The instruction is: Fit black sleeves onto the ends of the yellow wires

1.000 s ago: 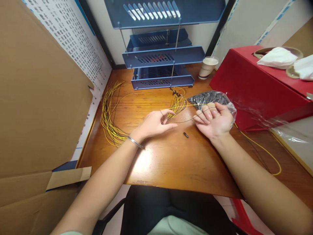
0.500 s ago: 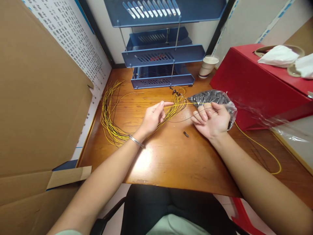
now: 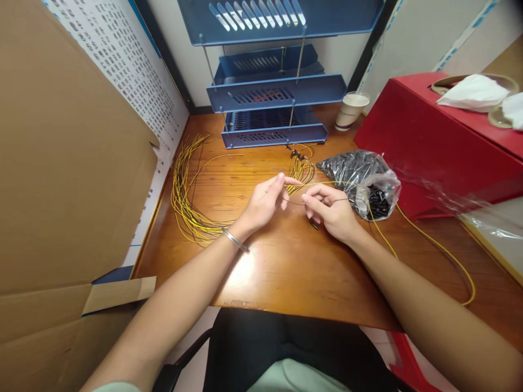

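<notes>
Centrally in the frame, the left hand [image 3: 267,201] was nearly closed, thumb and fingers drawn together on a yellow wire [image 3: 335,182]. That wire ran rightward above the right hand [image 3: 330,212], then bent down near the right forearm. A dark wire [image 3: 295,203] spanned the gap between the two hands. The right hand was loosely curled, its fingertips bunched at the dark wire; whether they gripped it could not be told.

Just below the right fingers, a small black piece [image 3: 314,224] lay on the wooden table [image 3: 294,283]. Left of centre, a bundle of yellow and dark wires [image 3: 180,204] curved across the tabletop toward the left wrist, which wore a metal bracelet [image 3: 234,239]. Beyond the hands, more looped wires [image 3: 300,173] ended in dark tips.

Right of centre sat a clear plastic bag [image 3: 347,166], black pieces [image 3: 379,202] showing at its mouth. A blue tray rack [image 3: 278,95] stood at upper centre, a paper cup [image 3: 350,113] to its right, and a red box [image 3: 445,147] at upper right.
</notes>
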Demonstrator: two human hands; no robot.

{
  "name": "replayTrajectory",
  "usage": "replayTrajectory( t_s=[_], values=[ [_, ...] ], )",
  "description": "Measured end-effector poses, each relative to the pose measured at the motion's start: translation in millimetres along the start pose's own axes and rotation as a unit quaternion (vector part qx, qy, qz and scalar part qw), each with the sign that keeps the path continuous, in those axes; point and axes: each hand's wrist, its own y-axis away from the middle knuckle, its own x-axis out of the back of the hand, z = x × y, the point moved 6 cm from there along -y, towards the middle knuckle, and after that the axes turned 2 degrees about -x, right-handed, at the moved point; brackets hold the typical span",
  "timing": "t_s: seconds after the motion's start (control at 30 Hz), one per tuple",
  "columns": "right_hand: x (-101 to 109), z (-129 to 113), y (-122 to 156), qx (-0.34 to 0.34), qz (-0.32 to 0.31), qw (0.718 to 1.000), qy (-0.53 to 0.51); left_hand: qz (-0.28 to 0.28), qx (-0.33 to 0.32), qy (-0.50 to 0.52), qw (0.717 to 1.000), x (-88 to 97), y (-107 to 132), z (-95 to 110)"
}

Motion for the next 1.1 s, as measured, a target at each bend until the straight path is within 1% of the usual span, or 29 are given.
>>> replayTrajectory(
  t_s=[0.07, 0.17, 0.4, 0.57, 0.7, 0.87, 0.93, 1.03, 1.1],
  values=[
    [0.3, -0.1, -0.5, -0.002, 0.016, 1.0, 0.004, 0.001, -0.004, 0.005, 1.0, -0.4, 0.1, -0.1],
    [4.5, 1.8, -3.3, 0.0, 0.042, 0.999, -0.022, 0.007, -0.013, 0.007, 1.0, 0.5, -0.6, -1.4],
    [12.6, 6.3, -8.9, 0.0, 0.055, 0.995, -0.084, -0.001, -0.018, 0.01, 1.0, -1.1, -0.5, -3.6],
    [18.4, 8.4, -10.1, 0.017, 0.084, 0.989, -0.119, -0.012, -0.012, -0.003, 1.0, -4.0, -1.0, -7.8],
    [21.8, 9.1, -10.6, 0.025, 0.1, 0.989, -0.11, -0.02, -0.027, -0.025, 0.999, -4.2, -1.1, -8.7],
    [20.3, 7.5, -8.7, 0.026, 0.094, 0.992, -0.083, -0.01, -0.053, -0.055, 0.997, -2.5, -0.7, -7.1],
    [17.4, 6.3, -7.2, 0.009, 0.083, 0.995, -0.049, -0.014, -0.06, -0.057, 0.996, -3.5, -0.7, -6.5],
    [11.0, 4.5, -5.4, -0.02, 0.046, 0.999, 0.007, -0.021, -0.068, -0.056, 0.996, -5.0, -0.5, -5.4],
    [9.4, 3.3, -4.7, -0.025, 0.034, 0.999, 0.022, -0.019, -0.066, -0.062, 0.996, -4.6, -0.3, -4.9]
  ],
)
